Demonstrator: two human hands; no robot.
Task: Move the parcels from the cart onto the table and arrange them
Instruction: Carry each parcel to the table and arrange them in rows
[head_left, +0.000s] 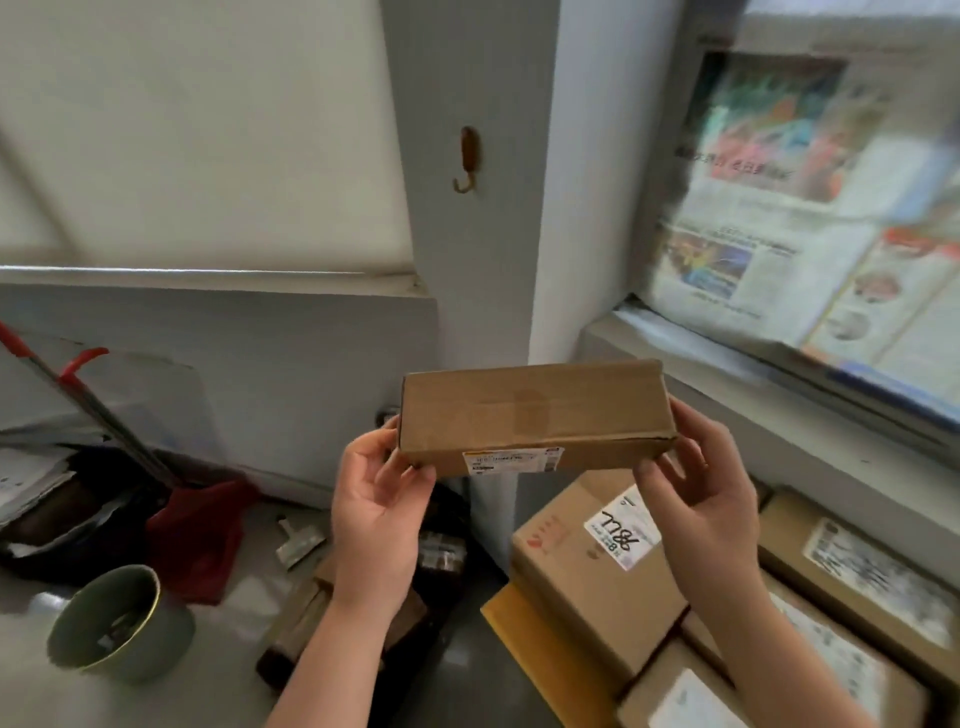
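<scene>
Box: a flat brown cardboard box (535, 415) is held up in the air, level, at the middle of the view, a white label on its near edge.
Left hand: the left hand (376, 512) grips the box's left end, thumb on the near edge.
Right hand: the right hand (701, 493) grips the right end, fingers wrapped under.
Parcels: more parcels (597, 566) lie packed together below at the near right.
Pot: a green pot (122, 623) stands at the near left.
</scene>
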